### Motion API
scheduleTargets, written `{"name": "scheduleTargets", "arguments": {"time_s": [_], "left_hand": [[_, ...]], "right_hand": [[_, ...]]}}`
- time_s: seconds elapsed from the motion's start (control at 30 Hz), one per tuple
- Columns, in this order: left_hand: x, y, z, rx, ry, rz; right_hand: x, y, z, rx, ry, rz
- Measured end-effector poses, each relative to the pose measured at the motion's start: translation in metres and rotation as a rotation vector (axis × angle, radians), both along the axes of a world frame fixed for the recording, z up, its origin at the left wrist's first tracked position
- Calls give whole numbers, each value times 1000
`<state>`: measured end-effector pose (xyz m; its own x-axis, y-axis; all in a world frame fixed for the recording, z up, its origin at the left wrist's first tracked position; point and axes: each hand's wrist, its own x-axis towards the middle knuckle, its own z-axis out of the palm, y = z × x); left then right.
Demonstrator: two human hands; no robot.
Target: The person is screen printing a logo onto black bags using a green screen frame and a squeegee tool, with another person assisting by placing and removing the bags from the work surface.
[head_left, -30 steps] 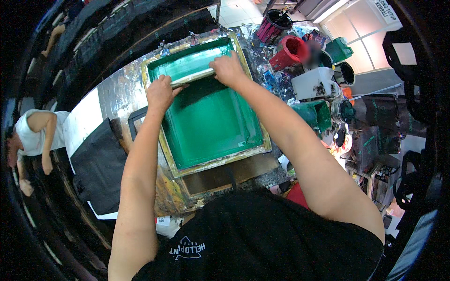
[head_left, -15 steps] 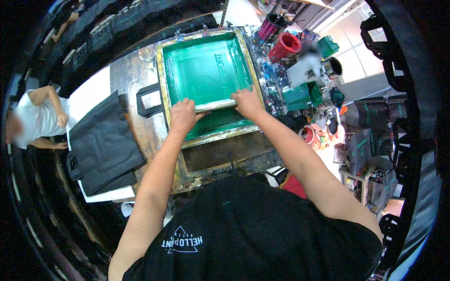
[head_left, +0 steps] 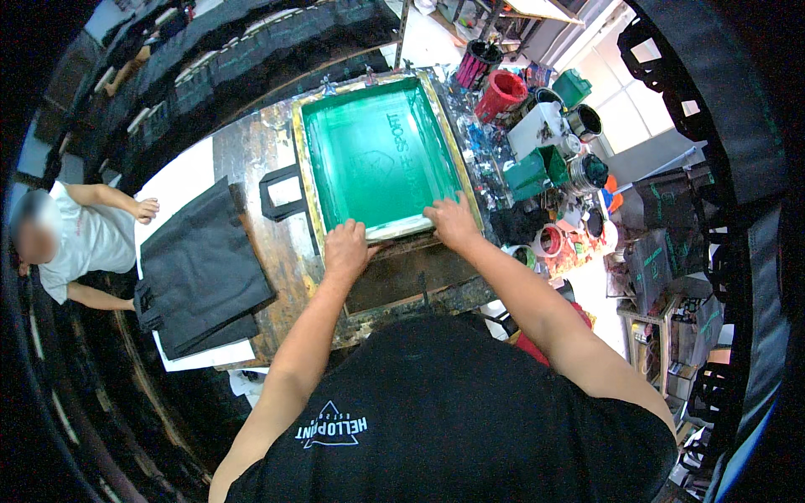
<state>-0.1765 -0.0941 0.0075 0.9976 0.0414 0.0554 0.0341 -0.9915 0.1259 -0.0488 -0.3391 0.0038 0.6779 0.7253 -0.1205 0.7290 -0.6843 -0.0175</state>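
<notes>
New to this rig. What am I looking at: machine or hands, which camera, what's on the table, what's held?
No machine, just a person's two bare hands. The view looks down from the left of two fisheye cameras on their head, so straight edges bend.

The left hand and right hand grip a pale bar at the near end of a wooden frame coated inside with green ink.

The frame lies on a stained table. Left of it is black fabric; to the right, a red tub among other containers. The hand at far left is another person's.

Arms (head_left: 295, 335) forward; hands (head_left: 345, 249) in grip
</notes>
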Motion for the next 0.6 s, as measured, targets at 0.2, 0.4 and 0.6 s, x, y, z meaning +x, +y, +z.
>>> {"name": "scheduleTargets", "arguments": {"time_s": [0.2,0.4,0.6], "left_hand": [[-16,-5,8,-16,15,10],[-10,-2,4,-89,27,28],[-4,11,18,-236,-106,-33]], "right_hand": [[-8,-4,20,72,207,43],[-23,10,26,26,-87,205],[-38,31,10,320,-69,202]]}}
